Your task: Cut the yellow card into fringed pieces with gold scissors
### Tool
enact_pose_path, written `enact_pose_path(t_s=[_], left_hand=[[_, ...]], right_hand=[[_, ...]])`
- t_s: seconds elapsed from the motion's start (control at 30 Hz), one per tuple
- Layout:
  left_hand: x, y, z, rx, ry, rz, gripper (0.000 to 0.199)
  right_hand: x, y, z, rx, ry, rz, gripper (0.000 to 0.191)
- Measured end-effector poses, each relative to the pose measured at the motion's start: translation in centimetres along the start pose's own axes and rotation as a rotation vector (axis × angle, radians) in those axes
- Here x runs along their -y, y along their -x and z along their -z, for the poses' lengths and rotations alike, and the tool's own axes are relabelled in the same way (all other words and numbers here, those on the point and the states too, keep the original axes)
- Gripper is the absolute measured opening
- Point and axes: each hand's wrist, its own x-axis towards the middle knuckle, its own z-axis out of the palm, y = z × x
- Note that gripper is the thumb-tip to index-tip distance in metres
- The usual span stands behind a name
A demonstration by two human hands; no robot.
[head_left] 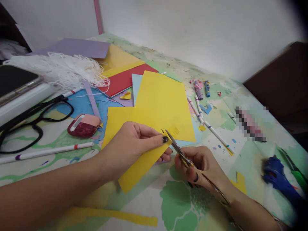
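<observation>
A desk [178,205] with a green-and-white patterned cover filled the space before me. Yellow sheets [163,99] lay across its middle, partly over a pale blue one. Beyond them, toward the far left, were a purple sheet [79,48], a heap of white string [64,69] and a red sheet [130,80].

The person's two hands met near the centre. The left hand [131,146] pinched a yellow paper piece [137,175] between thumb and curled fingers, holding it slanted above the near edge of the sheets. The right hand [204,166], its fingers closed around the handles, held metal scissors [179,149]; their blades reached the paper's far end, just right of the left thumb.

On the left lay black-framed glasses [33,110], with a pink-and-maroon case [84,125] just beside them. A blurred blue tool [276,179] rested at the near right. A loose yellow strip [120,215] lay at the near edge. Thin white sticks [216,136] with coloured bands lay right of the sheets, near two small decorated rolls [198,90].
</observation>
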Motion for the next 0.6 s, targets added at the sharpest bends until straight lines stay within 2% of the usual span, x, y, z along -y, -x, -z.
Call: enact_pose_path(t_s=[0.6], left_hand=[[0.03, -0.03, -0.04, 0.007, 0.025, -0.024, 0.017]], right_hand=[[0.06, 0.08, -0.34, -0.054, -0.004, -0.064, 0.046]])
